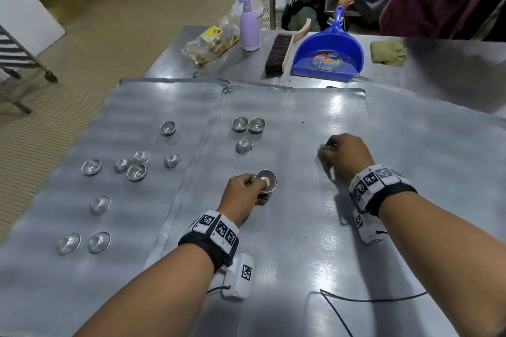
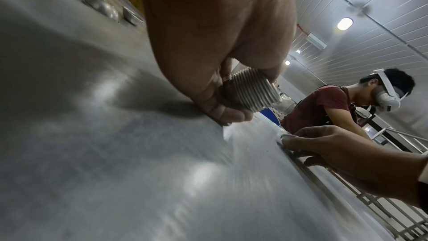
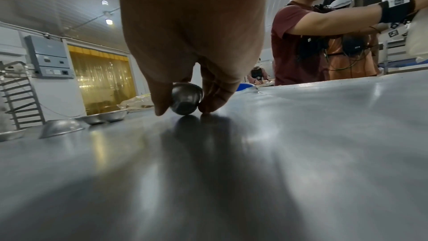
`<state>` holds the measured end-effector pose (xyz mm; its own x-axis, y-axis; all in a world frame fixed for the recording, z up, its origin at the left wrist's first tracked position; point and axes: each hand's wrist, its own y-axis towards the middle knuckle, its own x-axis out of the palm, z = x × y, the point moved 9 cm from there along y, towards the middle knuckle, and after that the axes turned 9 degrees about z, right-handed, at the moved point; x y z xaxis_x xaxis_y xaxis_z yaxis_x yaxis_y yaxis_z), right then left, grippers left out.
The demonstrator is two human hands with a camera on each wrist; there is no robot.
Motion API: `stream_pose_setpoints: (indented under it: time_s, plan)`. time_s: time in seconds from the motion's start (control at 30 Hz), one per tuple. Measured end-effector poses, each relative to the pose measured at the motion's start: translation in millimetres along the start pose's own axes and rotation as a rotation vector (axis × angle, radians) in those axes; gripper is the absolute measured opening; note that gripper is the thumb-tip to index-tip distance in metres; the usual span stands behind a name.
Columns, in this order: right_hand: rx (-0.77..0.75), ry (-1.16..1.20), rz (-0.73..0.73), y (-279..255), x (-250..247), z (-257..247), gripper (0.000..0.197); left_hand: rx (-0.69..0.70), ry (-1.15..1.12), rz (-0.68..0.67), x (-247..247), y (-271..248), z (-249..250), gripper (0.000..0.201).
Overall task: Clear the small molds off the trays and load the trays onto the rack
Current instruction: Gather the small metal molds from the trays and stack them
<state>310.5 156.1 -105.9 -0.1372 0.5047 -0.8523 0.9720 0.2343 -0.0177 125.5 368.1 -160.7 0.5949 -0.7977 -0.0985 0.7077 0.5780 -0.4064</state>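
Two flat metal trays lie side by side on the steel table, the left tray (image 1: pixel 68 290) and the middle tray (image 1: pixel 301 241). My left hand (image 1: pixel 253 190) grips a nested stack of small metal molds (image 1: pixel 265 181), ribbed along its side in the left wrist view (image 2: pixel 251 92), low over the middle tray. My right hand (image 1: pixel 327 154) pinches a single small mold (image 3: pixel 186 100) between thumb and fingers, right at the tray surface. Three loose molds (image 1: pixel 243 131) sit further back on the middle tray. Several more molds (image 1: pixel 131 165) are scattered on the left tray.
Behind the trays stand a lilac spray bottle (image 1: pixel 249 27), a brush (image 1: pixel 279 52), a blue dustpan (image 1: pixel 328 55), a snack bag (image 1: pixel 210 44) and a green cloth (image 1: pixel 387 52). A wheeled rack (image 1: pixel 16 60) stands at the left. People work at the far side. A black cable (image 1: pixel 369 299) lies in front.
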Motion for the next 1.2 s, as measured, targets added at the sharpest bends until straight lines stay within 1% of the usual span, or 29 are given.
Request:
stream_pose_setpoints:
  time_s: [0.07,0.13,0.2,0.23,0.3,0.37,0.43,0.57,0.67,0.73,0.87,0.93,1.03,1.13,1.2]
  plan:
    - [-0.002,0.03,-0.024,-18,4,-6,0.014,0.004,-0.003,0.002,-2,-4,-1,0.01]
    - [-0.038,0.048,-0.03,-36,4,-15,0.015,0.004,0.0,0.004,-4,-8,-1,0.01]
    - [-0.066,0.034,-0.019,-50,4,-22,0.011,-0.002,0.007,0.011,-9,-14,-2,0.01]
    - [-0.053,0.031,0.0,-56,3,-21,0.01,-0.002,0.01,0.013,-11,-17,-2,0.011]
    - [-0.02,0.066,0.012,-64,6,-17,0.019,0.003,0.019,0.015,-15,-23,-2,0.012]
    - [-0.039,0.07,-0.037,-71,14,-17,0.042,0.005,0.023,0.019,-18,-27,-3,0.011]
    - [-0.063,0.012,-0.071,-75,19,-18,0.055,0.006,0.023,0.026,-20,-30,-4,0.009]
    - [-0.059,0.0,-0.06,-76,21,-19,0.068,0.005,0.037,0.036,-23,-34,-5,0.009]
    - [-0.073,-0.015,-0.077,-73,24,-26,0.067,0.001,0.03,0.045,-27,-36,-7,0.009]
    - [-0.114,-0.028,-0.109,-71,30,-38,0.07,-0.002,0.027,0.052,-30,-35,-10,0.009]
    - [-0.214,-0.061,-0.176,-69,49,-61,0.083,-0.015,0.0,0.065,-39,-35,-15,0.009]
    - [-0.232,-0.11,-0.171,-66,54,-67,0.082,-0.017,-0.006,0.07,-43,-36,-17,0.011]
    - [-0.218,-0.17,-0.174,-59,55,-68,0.07,-0.019,-0.007,0.068,-47,-37,-18,0.013]
    - [-0.173,-0.146,-0.167,-60,50,-65,0.062,-0.017,0.0,0.063,-49,-37,-16,0.01]
    - [-0.157,-0.092,-0.121,-67,43,-65,0.055,-0.014,0.009,0.066,-48,-36,-15,0.009]
